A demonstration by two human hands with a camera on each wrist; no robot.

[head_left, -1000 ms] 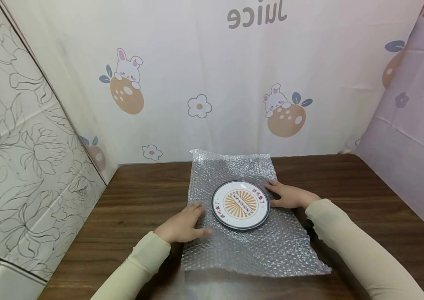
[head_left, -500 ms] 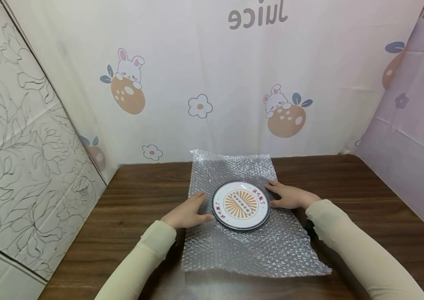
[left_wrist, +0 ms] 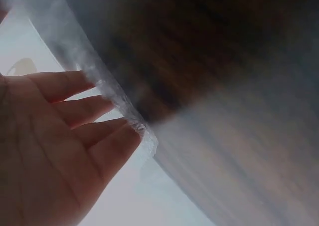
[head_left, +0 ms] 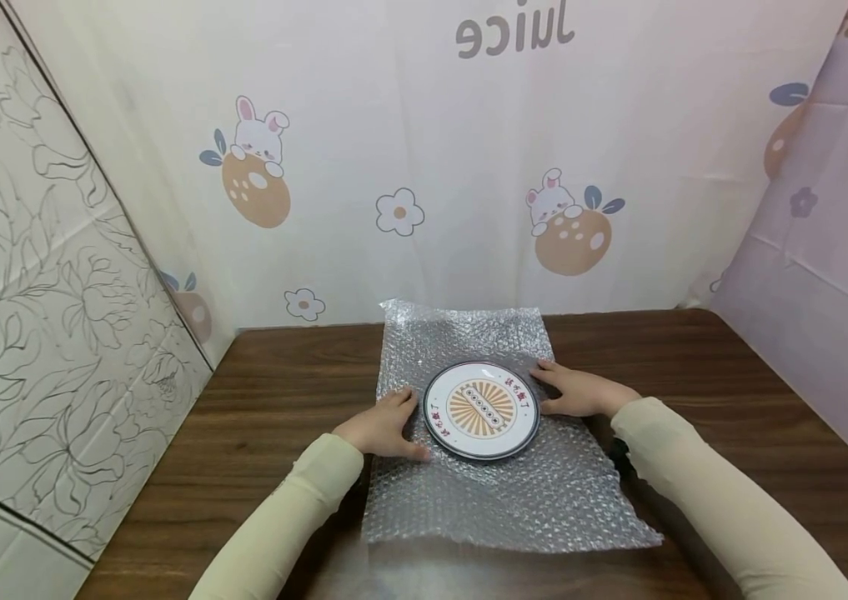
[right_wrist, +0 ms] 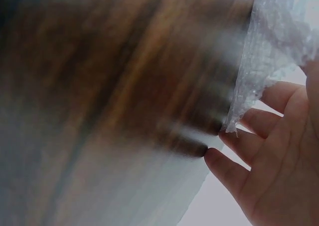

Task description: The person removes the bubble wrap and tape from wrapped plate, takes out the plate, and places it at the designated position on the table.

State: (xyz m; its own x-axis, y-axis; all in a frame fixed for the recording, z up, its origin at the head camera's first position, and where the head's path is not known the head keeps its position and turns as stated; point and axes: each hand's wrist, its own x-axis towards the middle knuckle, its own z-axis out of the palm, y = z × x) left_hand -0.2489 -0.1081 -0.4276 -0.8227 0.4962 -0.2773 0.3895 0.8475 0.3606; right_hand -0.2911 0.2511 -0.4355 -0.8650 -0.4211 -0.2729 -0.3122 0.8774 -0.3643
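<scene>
A round white plate with a dark rim, orange rays and red lettering lies flat on a sheet of clear bubble wrap. At the plate's left side, my left hand rests on the wrap, thumb and fingers spread. My right hand lies at the plate's right edge with its fingers spread, the tips at or beside the rim; contact is hard to tell. In the left wrist view, the fingertips of my left hand meet the edge of the wrap. The right wrist view shows my right hand by the wrap's edge, fingers extended.
The bubble wrap lies on a dark brown wooden table. A white curtain with rabbit and fruit prints hangs behind it. A white panel with flower line drawings stands at the left, and a pale lilac curtain at the right.
My left hand has moved forward and to the right, closer to the plate's left rim. My right hand, the plate and the bubble wrap look unmoved.
</scene>
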